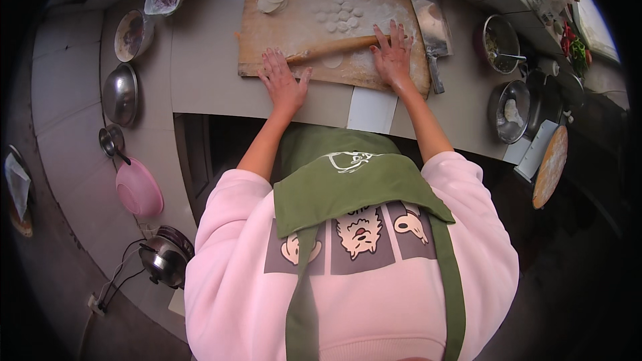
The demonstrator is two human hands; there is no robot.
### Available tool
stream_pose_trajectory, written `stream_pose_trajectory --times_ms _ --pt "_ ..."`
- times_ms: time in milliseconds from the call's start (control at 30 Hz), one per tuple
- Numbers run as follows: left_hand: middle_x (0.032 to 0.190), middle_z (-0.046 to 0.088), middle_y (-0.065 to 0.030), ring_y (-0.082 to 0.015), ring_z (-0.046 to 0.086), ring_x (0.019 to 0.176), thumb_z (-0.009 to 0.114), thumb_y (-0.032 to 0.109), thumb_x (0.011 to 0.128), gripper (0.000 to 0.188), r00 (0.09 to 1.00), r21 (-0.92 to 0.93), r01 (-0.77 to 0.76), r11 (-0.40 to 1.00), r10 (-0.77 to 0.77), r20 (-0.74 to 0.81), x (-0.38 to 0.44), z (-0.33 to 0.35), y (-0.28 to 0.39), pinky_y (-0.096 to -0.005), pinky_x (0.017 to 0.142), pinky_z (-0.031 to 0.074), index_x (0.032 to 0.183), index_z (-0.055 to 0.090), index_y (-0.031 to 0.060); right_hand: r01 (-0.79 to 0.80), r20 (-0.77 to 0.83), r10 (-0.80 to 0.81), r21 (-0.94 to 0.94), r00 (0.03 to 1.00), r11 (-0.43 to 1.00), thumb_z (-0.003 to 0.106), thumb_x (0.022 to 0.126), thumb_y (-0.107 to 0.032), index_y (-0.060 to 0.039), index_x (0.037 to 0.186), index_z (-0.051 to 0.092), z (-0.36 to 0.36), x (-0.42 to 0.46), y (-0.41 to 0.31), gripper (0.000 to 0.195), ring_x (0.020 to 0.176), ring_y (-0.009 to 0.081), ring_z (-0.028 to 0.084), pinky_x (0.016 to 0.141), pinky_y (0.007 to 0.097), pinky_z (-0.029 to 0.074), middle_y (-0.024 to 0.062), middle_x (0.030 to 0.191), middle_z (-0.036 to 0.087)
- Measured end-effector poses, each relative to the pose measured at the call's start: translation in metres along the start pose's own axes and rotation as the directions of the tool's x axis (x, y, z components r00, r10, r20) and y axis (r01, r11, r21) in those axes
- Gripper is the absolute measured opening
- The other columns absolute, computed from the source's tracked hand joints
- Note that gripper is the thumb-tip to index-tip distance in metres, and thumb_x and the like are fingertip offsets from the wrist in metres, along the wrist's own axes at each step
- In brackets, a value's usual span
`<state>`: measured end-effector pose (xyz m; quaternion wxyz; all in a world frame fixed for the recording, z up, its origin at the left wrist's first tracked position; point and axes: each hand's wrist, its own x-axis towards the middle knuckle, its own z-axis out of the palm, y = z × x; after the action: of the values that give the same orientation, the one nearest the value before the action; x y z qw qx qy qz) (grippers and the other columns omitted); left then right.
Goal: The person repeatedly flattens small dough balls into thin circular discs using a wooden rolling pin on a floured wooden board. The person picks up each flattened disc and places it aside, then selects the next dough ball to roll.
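Observation:
A wooden rolling pin [341, 49] lies slantwise across a floured wooden board [281, 30]. My left hand [286, 82] holds down its left end, with the fingers stretched out. Over the right end lies my right hand [392, 62], its fingers spread across the pin. A thin round dough wrapper [333, 61] shows partly from under the pin, between my hands. Beyond the pin, several small flattened dough pieces [343, 16] sit grouped in flour. A small stack of rolled dough wrappers [273, 0] rests at the board's far left.
A cleaver [432, 25] lies along the board's right side. Metal bowls stand at right, one with filling and a spoon [501, 42], another with dough [512, 113]. On the left are a bowl [131, 37], a metal basin [120, 94], a pink basin [139, 186] and a lidded pot [163, 260].

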<state>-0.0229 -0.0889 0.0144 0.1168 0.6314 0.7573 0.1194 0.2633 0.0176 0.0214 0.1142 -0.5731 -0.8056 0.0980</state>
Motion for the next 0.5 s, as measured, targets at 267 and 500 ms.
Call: stream_pose_trajectory --times_ms 267,500 --pt "0.167 0.008 -0.0233 -0.0394 0.003 0.155 0.063 0.057 0.088 0.102 1.0 -0.043 0.009 0.999 -0.008 0.01 -0.024 0.008 -0.008 -0.0642 0.119 0.007 0.158 0.017 -0.0029 0.024 -0.065 -0.024 0.009 0.998 1.0 0.055 0.098 -0.035 -0.0252 0.156 0.035 -0.006 -0.012 -0.007 0.062 0.152 0.0435 0.013 0.118 0.0669 0.008 0.0212 0.164 0.018" --pt "0.167 0.01 -0.0218 -0.039 0.006 0.155 0.061 0.056 0.09 0.1 0.975 0.018 -0.007 1.0 0.003 0.222 -0.054 -0.007 -0.003 -0.0637 0.119 0.008 0.158 0.016 -0.0012 -0.064 0.06 0.063 0.009 0.996 0.998 0.055 0.098 -0.036 -0.0261 0.156 0.035 -0.004 -0.04 0.005 0.062 0.152 0.0443 0.012 0.118 0.0659 0.008 0.0212 0.164 0.018"
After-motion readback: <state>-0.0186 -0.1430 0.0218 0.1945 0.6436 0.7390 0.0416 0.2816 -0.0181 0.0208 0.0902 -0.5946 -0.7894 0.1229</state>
